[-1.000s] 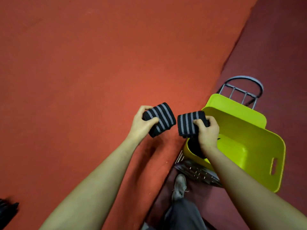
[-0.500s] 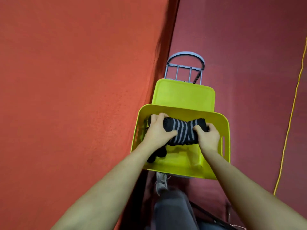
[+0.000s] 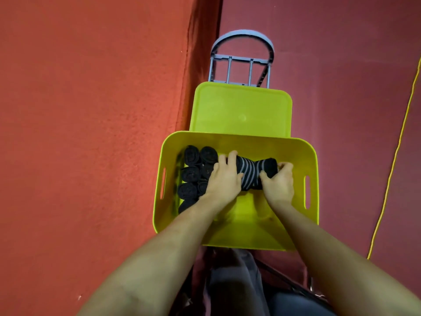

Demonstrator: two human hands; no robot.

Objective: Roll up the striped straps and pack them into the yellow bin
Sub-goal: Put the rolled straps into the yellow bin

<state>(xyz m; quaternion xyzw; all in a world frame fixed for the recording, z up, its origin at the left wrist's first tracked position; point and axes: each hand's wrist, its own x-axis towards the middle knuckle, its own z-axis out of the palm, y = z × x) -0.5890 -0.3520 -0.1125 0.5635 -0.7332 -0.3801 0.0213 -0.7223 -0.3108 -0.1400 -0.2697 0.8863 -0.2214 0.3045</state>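
Yellow bin (image 3: 237, 233) — no writing visible on it — now holds both hands: left hand (image 3: 224, 179) and right hand (image 3: 279, 184) each grip a rolled strap (image 3: 251, 173), lowered inside beside the packed rolls (image 3: 193, 174).

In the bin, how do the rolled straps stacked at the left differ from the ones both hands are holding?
The stacked rolls stand on end along the yellow bin's left wall, showing dark spiral ends; the held rolls lie sideways, showing grey stripes. The stacked rolls sit untouched, while the left hand and right hand grip the held rolls. The stacked rolls fill the left side; the held rolls sit mid-bin. Both are dark, rolled, inside the bin.
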